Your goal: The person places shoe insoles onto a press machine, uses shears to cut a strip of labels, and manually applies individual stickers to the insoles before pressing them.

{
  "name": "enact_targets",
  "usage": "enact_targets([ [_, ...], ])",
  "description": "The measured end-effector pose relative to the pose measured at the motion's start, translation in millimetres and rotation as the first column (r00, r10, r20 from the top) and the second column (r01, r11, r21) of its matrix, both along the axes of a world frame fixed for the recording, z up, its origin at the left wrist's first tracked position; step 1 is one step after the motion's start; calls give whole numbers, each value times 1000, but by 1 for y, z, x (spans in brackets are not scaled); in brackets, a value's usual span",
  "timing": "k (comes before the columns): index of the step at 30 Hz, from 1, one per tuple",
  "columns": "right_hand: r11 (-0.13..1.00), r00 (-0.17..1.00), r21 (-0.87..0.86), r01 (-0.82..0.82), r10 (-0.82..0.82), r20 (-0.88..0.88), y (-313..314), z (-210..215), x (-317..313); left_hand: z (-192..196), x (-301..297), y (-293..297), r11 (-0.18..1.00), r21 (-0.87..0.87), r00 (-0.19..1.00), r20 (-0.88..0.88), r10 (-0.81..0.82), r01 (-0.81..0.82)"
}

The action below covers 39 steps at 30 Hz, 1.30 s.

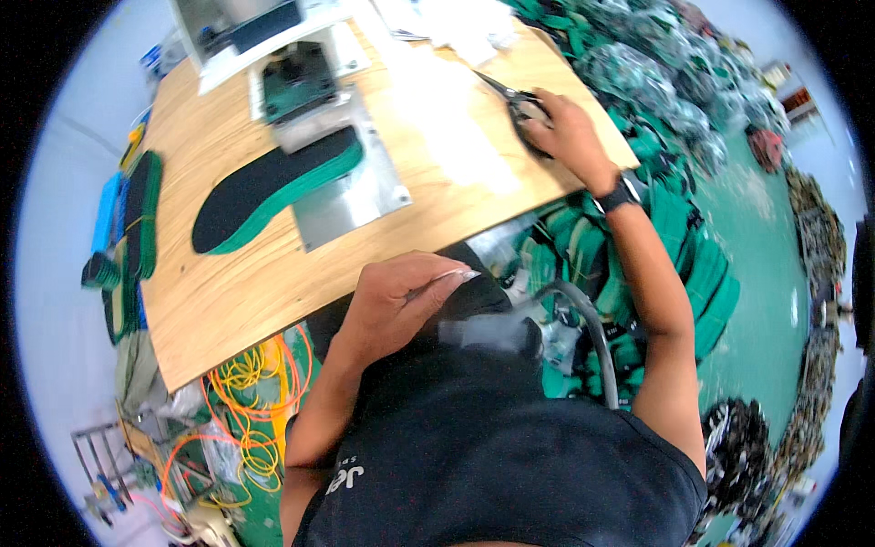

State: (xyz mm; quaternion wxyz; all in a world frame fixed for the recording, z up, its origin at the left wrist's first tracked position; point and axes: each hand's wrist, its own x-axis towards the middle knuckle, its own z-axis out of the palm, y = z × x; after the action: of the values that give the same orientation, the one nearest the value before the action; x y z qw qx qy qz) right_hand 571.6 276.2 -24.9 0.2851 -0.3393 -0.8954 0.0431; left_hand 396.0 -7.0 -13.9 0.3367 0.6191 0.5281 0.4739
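Note:
My left hand (399,299) is just off the near edge of the wooden table (437,223), thumb and fingers pinched together. A small whitish, see-through scrap (468,273) sticks out from the fingertips; it looks like plastic. At the table's right side my right hand (572,137) grips the black handles of a pair of scissors (521,108), whose blades point to the far left, away from me. A stack of insoles (273,193), black on top with green edges, lies partly on a metal plate (351,208), its far end at a machine's head (299,82).
More bundled insoles (142,214) stand along the left edge. White papers or bags (465,25) lie at the back. Green pieces (674,205) and clear bags (638,73) are heaped to the right. Orange and yellow hoses (246,392) coil below; a grey hose (592,319) curves beside my lap.

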Motion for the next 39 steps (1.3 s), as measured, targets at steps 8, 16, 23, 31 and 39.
enact_targets([
  [8, 544, 745, -510, -667, 499, -442, -192, 29, -53, -7, -21, -32, 914, 142, 822, 505, 263, -380],
  [16, 480, 725, -544, -688, 427, -540, -224, 14, -84, -11, -34, -44, 915, 32, 754, 578, 312, -403],
  [23, 328, 818, -763, -557, 53, -573, -201, 14, -101, 13, -129, -19, 747, 255, 786, 111, 608, -614],
  [31, -9, 784, -812, -583, -269, -560, -161, 0, -161, 27, -211, 29, 918, 70, 617, -721, 317, -391],
  [39, -57, 755, -821, -567, -435, -491, -155, 0, -188, 13, -206, 34, 918, 36, 612, -735, 293, -396],
])
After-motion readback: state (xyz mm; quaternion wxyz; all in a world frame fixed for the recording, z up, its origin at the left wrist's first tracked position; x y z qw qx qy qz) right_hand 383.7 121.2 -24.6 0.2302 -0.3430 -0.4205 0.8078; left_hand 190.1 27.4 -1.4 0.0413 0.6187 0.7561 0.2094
